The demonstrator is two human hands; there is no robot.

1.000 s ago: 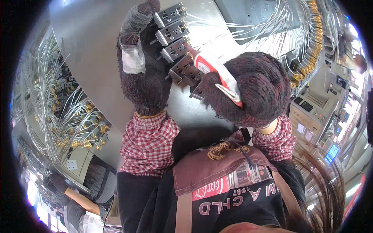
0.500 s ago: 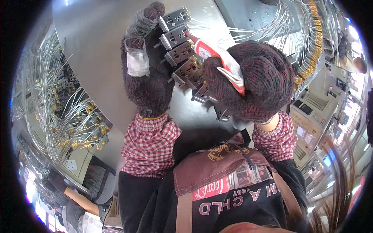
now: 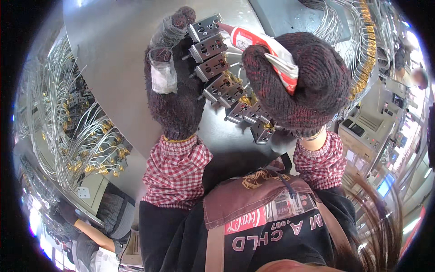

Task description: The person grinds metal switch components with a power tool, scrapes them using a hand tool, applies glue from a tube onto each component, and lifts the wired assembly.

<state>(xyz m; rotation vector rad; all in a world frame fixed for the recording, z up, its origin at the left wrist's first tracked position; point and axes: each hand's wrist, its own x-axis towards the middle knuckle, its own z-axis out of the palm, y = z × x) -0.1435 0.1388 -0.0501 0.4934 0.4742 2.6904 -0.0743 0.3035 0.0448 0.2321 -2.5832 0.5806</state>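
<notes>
A slanting row of small silver metal blocks (image 3: 211, 67), with round holes in their faces, lies in front of me. My left hand (image 3: 174, 86), in a dark knit glove with tape around two fingers, rests along the row's left ends. Its fingers are stretched out, the longest reaching beside the top metal block (image 3: 205, 28). My right hand (image 3: 308, 81), gloved alike, is closed around a red and white squeeze tube (image 3: 260, 41). The tube's reddish nozzle points left and meets the right end of the top block. The right glove hides some of the lower blocks.
A metal tabletop (image 3: 108, 54) lies beneath the blocks. White cables with brass-coloured ends (image 3: 364, 50) curve along the right, near a grey tray (image 3: 272, 18). On the left is a big bundle of cables (image 3: 86, 140). Another person's forearm (image 3: 95, 233) shows at lower left.
The nozzle has gone from the second block to the top one, and my right hand has shifted slightly up and right. The blocks and my left hand sit slightly lower in view.
</notes>
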